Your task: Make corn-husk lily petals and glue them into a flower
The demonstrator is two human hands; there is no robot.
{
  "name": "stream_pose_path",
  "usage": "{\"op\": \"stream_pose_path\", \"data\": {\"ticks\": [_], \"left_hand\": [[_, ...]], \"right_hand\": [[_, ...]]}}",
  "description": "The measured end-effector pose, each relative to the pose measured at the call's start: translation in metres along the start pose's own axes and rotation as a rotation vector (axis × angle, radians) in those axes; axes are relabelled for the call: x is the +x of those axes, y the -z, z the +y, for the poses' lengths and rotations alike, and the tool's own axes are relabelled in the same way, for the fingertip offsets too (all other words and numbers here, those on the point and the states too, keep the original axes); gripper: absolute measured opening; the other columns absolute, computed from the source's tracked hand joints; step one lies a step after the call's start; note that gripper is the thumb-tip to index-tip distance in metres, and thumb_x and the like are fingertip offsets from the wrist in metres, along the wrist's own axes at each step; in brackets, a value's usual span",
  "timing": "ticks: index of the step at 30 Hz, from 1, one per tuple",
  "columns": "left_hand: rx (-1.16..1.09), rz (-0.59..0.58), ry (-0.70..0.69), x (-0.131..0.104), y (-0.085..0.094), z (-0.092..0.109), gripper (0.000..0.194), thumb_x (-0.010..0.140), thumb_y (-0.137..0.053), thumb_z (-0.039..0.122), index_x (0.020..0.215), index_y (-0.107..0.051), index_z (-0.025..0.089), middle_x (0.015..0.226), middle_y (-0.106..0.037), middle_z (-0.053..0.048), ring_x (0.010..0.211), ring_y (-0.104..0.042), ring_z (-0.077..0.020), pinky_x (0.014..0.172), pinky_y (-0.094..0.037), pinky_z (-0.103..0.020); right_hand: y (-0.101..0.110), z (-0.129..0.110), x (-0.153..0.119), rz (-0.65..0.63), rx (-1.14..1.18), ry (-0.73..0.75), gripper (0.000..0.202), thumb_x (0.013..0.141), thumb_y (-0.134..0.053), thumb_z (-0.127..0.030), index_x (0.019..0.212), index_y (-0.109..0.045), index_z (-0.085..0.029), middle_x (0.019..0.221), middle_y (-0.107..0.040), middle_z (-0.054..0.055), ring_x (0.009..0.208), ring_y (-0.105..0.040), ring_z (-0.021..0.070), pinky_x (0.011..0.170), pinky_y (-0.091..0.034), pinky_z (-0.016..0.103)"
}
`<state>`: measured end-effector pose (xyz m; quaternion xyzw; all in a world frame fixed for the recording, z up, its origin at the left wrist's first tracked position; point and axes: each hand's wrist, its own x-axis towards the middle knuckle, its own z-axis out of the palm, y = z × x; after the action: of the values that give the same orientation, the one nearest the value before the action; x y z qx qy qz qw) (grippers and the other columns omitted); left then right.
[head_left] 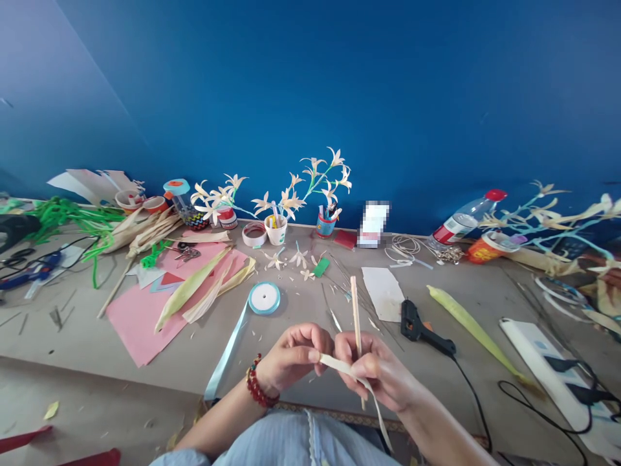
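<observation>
My left hand (pixel 297 355), with a red bead bracelet on its wrist, is closed and pinches one end of a narrow pale corn husk strip (pixel 334 364). My right hand (pixel 388 375) is closed too. Its thumb presses on the same strip, whose loose end hangs down towards my lap. A slim wooden stick like a chopstick (pixel 356 310) stands nearly upright in the right fingers. Beyond both hands lie a roll of light blue ribbon (pixel 264 298) and a sharp-tipped thin tool (pixel 336 320).
A black glue gun (pixel 420 329) lies to the right with its cord, near a green corn husk (pixel 475 330) and a white power strip (pixel 548 382). Husk flowers stand in a white cup (pixel 276 232) at the back. Pink paper (pixel 145 323) with husks lies left.
</observation>
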<state>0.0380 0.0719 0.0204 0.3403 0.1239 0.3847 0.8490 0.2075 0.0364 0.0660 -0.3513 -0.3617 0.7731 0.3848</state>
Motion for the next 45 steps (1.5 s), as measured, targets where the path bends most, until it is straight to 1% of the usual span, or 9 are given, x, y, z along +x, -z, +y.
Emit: {"op": "stream_pose_path", "data": {"ticks": [5,9,13,16,23,31,37,41,45], "left_hand": [[0.049,0.067,-0.061,-0.005,-0.006,0.003,0.033,0.073,-0.078,0.045,0.077,-0.067,0.014,0.066,-0.060,-0.003,0.067,-0.053,-0.0166,0.069,-0.039,-0.028],[0.137,0.125,-0.052,-0.011,-0.017,0.005,0.025,0.073,-0.082,0.033,0.079,-0.066,0.014,0.073,-0.063,-0.003,0.070,-0.054,-0.0147,0.073,-0.041,-0.028],[0.150,0.210,-0.036,-0.012,-0.022,0.006,0.022,0.075,-0.081,0.028,0.073,-0.063,0.015,0.069,-0.061,0.000,0.065,-0.051,-0.0119,0.068,-0.039,-0.025],[0.187,0.226,-0.030,-0.013,-0.023,0.007,0.023,0.076,-0.080,0.028,0.071,-0.062,0.015,0.069,-0.060,0.001,0.064,-0.049,-0.0113,0.066,-0.038,-0.024],[0.115,0.166,-0.002,-0.012,-0.024,0.007,0.024,0.074,-0.080,0.030,0.067,-0.062,0.014,0.064,-0.057,0.000,0.062,-0.050,-0.0119,0.065,-0.039,-0.025],[0.121,0.189,-0.044,-0.011,-0.023,0.006,0.024,0.075,-0.078,0.028,0.069,-0.059,0.015,0.065,-0.055,0.001,0.061,-0.048,-0.0113,0.063,-0.039,-0.025],[0.019,0.210,-0.015,-0.012,-0.023,0.004,0.023,0.075,-0.078,0.027,0.070,-0.058,0.016,0.067,-0.055,0.001,0.062,-0.050,-0.0119,0.063,-0.039,-0.026],[-0.055,0.214,0.008,-0.010,-0.024,0.000,0.023,0.073,-0.079,0.026,0.069,-0.058,0.016,0.066,-0.054,0.002,0.059,-0.048,-0.0104,0.061,-0.037,-0.024],[-0.148,0.188,0.026,-0.009,-0.025,-0.001,0.025,0.074,-0.078,0.025,0.068,-0.055,0.017,0.061,-0.050,0.003,0.057,-0.044,-0.0097,0.062,-0.036,-0.024]], "right_hand": [[-0.004,-0.011,-0.010,0.090,-0.309,0.175,0.016,0.071,-0.061,-0.024,0.064,-0.047,-0.021,0.050,-0.048,-0.006,0.045,-0.040,0.0088,0.046,-0.027,0.022],[-0.008,-0.014,-0.012,0.152,-0.597,0.280,0.018,0.077,-0.059,-0.023,0.063,-0.049,-0.020,0.053,-0.045,-0.005,0.048,-0.034,0.0093,0.047,-0.024,0.024],[-0.011,-0.011,-0.011,0.169,-0.711,0.302,0.019,0.081,-0.058,-0.022,0.064,-0.049,-0.020,0.056,-0.046,-0.005,0.050,-0.034,0.0095,0.048,-0.024,0.024],[-0.011,-0.008,-0.010,0.198,-0.747,0.295,0.018,0.083,-0.057,-0.023,0.066,-0.050,-0.020,0.057,-0.047,-0.005,0.052,-0.035,0.0100,0.048,-0.025,0.024],[-0.012,-0.004,-0.004,0.194,-0.586,0.279,0.015,0.077,-0.053,-0.023,0.063,-0.052,-0.020,0.054,-0.053,-0.003,0.050,-0.040,0.0107,0.049,-0.031,0.024],[-0.015,-0.008,-0.003,0.169,-0.536,0.223,0.011,0.075,-0.056,-0.023,0.065,-0.053,-0.020,0.054,-0.056,-0.003,0.051,-0.044,0.0111,0.050,-0.033,0.023],[-0.011,0.000,0.002,0.191,-0.389,0.200,0.011,0.070,-0.060,-0.022,0.063,-0.052,-0.020,0.054,-0.057,-0.004,0.049,-0.048,0.0111,0.050,-0.036,0.023],[-0.010,0.007,0.003,0.212,-0.197,0.133,0.014,0.068,-0.063,-0.027,0.063,-0.051,-0.020,0.049,-0.054,-0.005,0.042,-0.042,0.0086,0.044,-0.028,0.021],[-0.003,0.013,0.002,0.200,-0.039,0.072,0.010,0.063,-0.059,-0.022,0.063,-0.050,-0.020,0.042,-0.050,-0.006,0.036,-0.031,0.0058,0.041,-0.015,0.020]]}}
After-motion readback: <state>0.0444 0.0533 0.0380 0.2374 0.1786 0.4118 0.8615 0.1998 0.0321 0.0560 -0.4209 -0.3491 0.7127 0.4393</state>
